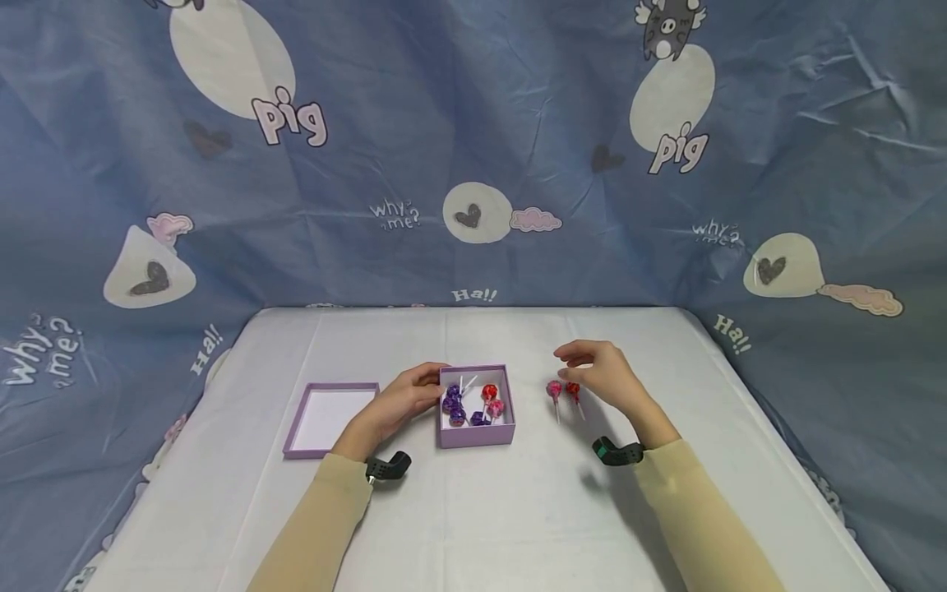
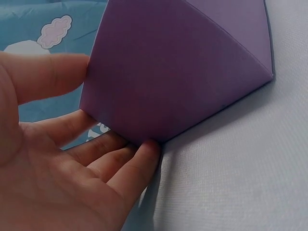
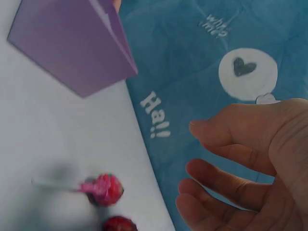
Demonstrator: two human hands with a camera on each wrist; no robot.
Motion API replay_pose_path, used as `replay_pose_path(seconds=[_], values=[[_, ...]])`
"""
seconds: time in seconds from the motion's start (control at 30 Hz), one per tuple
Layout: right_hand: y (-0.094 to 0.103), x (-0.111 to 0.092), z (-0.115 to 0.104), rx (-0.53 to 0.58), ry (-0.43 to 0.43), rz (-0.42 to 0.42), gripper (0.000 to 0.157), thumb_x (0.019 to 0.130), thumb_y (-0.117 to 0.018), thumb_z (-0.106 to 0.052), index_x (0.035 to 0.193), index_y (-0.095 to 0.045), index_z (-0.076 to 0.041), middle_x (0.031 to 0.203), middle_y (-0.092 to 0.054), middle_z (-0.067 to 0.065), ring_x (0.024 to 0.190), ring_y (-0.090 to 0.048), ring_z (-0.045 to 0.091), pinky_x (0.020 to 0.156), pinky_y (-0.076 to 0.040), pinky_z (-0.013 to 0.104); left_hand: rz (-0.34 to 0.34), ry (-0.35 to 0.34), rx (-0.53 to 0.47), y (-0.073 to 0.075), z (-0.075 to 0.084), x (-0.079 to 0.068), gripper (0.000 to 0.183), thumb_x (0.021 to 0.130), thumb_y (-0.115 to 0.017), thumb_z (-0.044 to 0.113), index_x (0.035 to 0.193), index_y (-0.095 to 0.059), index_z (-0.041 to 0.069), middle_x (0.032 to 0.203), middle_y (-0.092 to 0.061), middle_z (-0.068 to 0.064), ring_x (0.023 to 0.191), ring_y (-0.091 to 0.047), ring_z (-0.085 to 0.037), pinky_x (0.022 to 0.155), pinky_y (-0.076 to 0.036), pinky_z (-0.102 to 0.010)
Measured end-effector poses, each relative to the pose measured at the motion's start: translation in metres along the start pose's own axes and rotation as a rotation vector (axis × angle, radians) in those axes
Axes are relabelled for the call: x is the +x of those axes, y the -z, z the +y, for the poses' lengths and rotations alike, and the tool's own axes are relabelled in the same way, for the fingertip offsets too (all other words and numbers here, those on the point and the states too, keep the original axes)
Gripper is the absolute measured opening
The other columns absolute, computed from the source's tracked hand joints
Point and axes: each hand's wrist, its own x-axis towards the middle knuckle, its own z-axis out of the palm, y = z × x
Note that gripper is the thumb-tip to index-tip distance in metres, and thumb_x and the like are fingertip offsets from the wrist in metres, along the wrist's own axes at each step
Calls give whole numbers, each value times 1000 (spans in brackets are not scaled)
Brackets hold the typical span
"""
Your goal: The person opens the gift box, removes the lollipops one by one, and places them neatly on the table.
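Note:
An open purple box (image 1: 477, 436) with a white inside stands on the table. Several purple lollipops (image 1: 454, 403), a red lollipop (image 1: 489, 392) and a pink lollipop (image 1: 496, 408) lie in it. My left hand (image 1: 403, 403) holds the box at its back left corner. In the left wrist view, the thumb is at the wall's upper edge and the fingers bend around its back edge. My right hand (image 1: 602, 374) hovers with loosely bent fingers, nothing in them. Just below it lie another pink lollipop (image 1: 554, 388) and another red lollipop (image 1: 573, 389), side by side, sticks toward me.
A purple lid (image 1: 307, 454) lies on the left with its white inside up, close to my left forearm. White cloth covers the table (image 1: 473, 526). A blue printed curtain (image 1: 473, 123) hangs behind the table and along both sides.

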Motion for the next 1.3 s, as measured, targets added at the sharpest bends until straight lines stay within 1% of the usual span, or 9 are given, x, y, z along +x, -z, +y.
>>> replay_pose_path(seconds=[0.33, 0.43, 0.53, 0.67, 0.73, 0.83, 1.0, 1.1, 1.3], values=[[-15, 4, -10, 82, 1, -16, 26, 85, -80, -14, 110, -75, -19, 109, -72, 2, 100, -67, 21, 68, -57, 34, -4, -7, 19, -2, 4, -2, 48, 97, -60, 5, 143, -48, 3, 140, -53, -19, 128, -52, -31, 111, -42, -41], [-19, 5, -11, 84, 4, -21, 26, 85, -81, -14, 109, -75, -20, 109, -72, 1, 99, -67, 19, 67, -56, 31, -4, -5, 15, -2, 3, -1, 48, 96, -60, 4, 143, -49, 3, 140, -53, -19, 127, -52, -30, 110, -42, -40], [-23, 7, -15, 79, 10, -28, 27, 84, -81, -14, 109, -76, -22, 107, -72, 0, 96, -68, 19, 59, -55, 31, -5, -5, 18, -1, 4, -1, 48, 97, -60, 4, 144, -48, 3, 141, -53, -18, 127, -52, -29, 110, -43, -39], [-29, 10, -21, 81, 36, -50, 27, 84, -81, -13, 109, -76, -21, 109, -72, 2, 98, -68, 21, 62, -57, 31, -9, -9, 18, 0, 5, 0, 48, 97, -60, 3, 144, -48, 2, 139, -53, -19, 126, -53, -29, 110, -43, -39], [-32, 12, -25, 81, 56, -62, 27, 83, -81, -12, 109, -75, -21, 110, -72, 1, 101, -68, 24, 72, -59, 32, -9, -13, 19, 0, 7, 1, 48, 97, -60, 4, 143, -48, 2, 139, -53, -19, 126, -53, -29, 110, -43, -39], [-36, 13, -31, 75, 71, -85, 28, 83, -81, -12, 109, -75, -21, 110, -72, -1, 104, -68, 29, 78, -59, 35, -13, -23, 20, 0, 8, 2, 47, 97, -60, 5, 143, -49, 2, 139, -53, -19, 126, -53, -30, 110, -42, -40], [-47, 12, -37, 59, 99, -141, 30, 83, -79, -8, 112, -74, -12, 113, -71, 5, 104, -67, 30, 85, -58, 37, -19, -7, 23, -1, 4, -1, 47, 98, -61, 6, 143, -49, 3, 141, -53, -19, 126, -54, -29, 110, -43, -40], [-55, 11, -38, 61, 116, -174, 32, 82, -78, -5, 114, -74, -7, 115, -70, 10, 102, -67, 26, 85, -58, 36, -22, 1, 27, -2, 0, -3, 47, 98, -61, 6, 143, -48, 2, 141, -52, -21, 124, -55, -29, 109, -44, -40], [-65, 16, -48, 75, 154, -204, 30, 82, -77, 0, 108, -75, -15, 112, -71, 11, 100, -68, 28, 82, -58, 34, -18, -14, 13, 0, -1, -1, 47, 98, -60, 5, 144, -47, 2, 144, -49, -22, 128, -52, -29, 111, -41, -41]])
